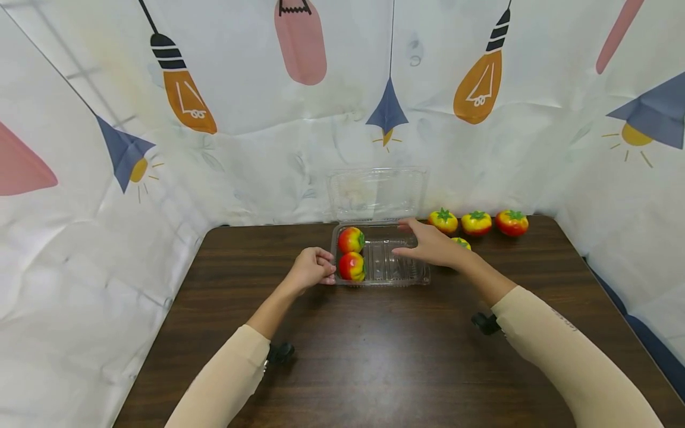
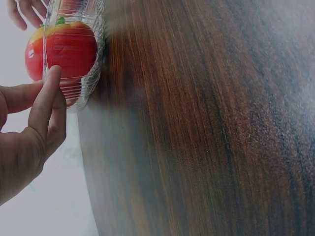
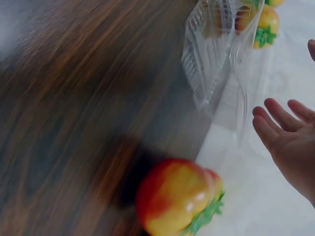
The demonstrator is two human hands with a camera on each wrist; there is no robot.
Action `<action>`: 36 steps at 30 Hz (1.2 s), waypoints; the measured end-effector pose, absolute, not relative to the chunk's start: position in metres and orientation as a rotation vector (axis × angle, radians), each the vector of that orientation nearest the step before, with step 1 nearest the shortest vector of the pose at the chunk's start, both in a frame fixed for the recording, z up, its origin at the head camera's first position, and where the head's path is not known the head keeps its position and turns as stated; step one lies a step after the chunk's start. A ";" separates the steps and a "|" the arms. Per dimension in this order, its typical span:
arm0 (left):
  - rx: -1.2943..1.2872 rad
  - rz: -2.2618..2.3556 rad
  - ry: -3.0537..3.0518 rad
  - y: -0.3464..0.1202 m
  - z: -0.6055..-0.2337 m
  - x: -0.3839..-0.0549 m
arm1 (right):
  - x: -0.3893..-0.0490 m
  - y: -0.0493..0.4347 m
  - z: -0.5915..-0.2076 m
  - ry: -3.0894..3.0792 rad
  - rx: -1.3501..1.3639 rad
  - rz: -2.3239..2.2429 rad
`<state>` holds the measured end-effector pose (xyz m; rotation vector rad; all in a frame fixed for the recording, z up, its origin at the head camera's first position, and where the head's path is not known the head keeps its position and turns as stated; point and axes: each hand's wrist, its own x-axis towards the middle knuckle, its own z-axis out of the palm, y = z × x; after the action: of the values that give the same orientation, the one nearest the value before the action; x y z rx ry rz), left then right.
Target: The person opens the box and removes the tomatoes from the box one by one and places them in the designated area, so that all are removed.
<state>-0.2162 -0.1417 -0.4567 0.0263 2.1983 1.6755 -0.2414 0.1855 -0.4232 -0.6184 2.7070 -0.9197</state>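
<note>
A clear plastic clamshell box (image 1: 387, 261) lies at the back of the table, its lid (image 1: 377, 193) raised against the cloth. Inside, along the left end, sit two red-and-yellow persimmon-like fruits, the rear fruit (image 1: 350, 239) and the front fruit (image 1: 351, 266). My left hand (image 1: 313, 266) pinches the box's left rim between thumb and fingers; a red fruit (image 2: 64, 51) shows through the plastic there. Over the right end of the box, my right hand (image 1: 428, 242) has its fingers spread and nothing in them. In the right wrist view, a fruit (image 3: 172, 196) lies below that hand.
Right of the box, three more fruits, a left one (image 1: 442, 220), a middle one (image 1: 476, 223) and a right one (image 1: 511, 223), line the back edge. Another fruit (image 1: 461, 243) is partly hidden by my right arm. A printed cloth (image 1: 257, 166) hangs behind the brown table (image 1: 353, 356).
</note>
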 end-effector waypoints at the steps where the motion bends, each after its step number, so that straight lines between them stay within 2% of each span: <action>1: 0.027 1.674 2.201 -0.142 -0.457 -0.216 | -0.243 0.182 -0.423 2.697 -0.617 -0.920; 9: 0.036 1.675 2.198 -0.140 -0.455 -0.217 | -0.249 0.156 -0.428 2.620 -0.706 -0.887; 36: 0.024 1.662 2.203 -0.142 -0.458 -0.217 | -0.241 0.097 -0.464 2.514 -0.742 -0.817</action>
<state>-0.2169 -0.1422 -0.4579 0.0241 2.2033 1.6621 -0.2409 0.0972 -0.4642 -0.7425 2.5138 -0.8170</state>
